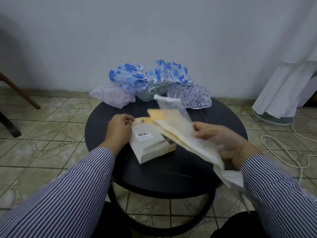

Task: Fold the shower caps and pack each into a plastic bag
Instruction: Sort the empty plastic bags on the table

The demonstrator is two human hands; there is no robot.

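Lying in a loose row at the far edge of the tabletop [171,176] are four crinkled, translucent shower caps: a pale pink cap [114,96], two white caps with bold blue flowers [130,77] [169,71], and a white cap with a fine blue print [197,97]. All four lie beyond the fingers of both hands and well apart from them.

A stack of flat, glossy plastic bags [149,145] rests at the tabletop centre; the top bag carries a white barcode label [143,134]. The left hand [118,128] has its fingers curled and pinched on the upper left corner of this stack.

The right hand [217,136] holds a thin, semi-transparent plastic bag [173,127] with a cream-yellow strip, blurred by motion. Thumb and fingers are clamped on its lower half; its upper end stands above and beyond the fingertips, and its lower end trails past the wrist.

Both sleeves [72,191] are of blue-and-white striped cloth.

The tabletop is round, dark and matte, on a dark ring frame. The floor [51,134] is of patterned beige tile, the wall [154,31] plain pale grey. A white cable [281,150] and draped white fabric [288,86] lie at right.
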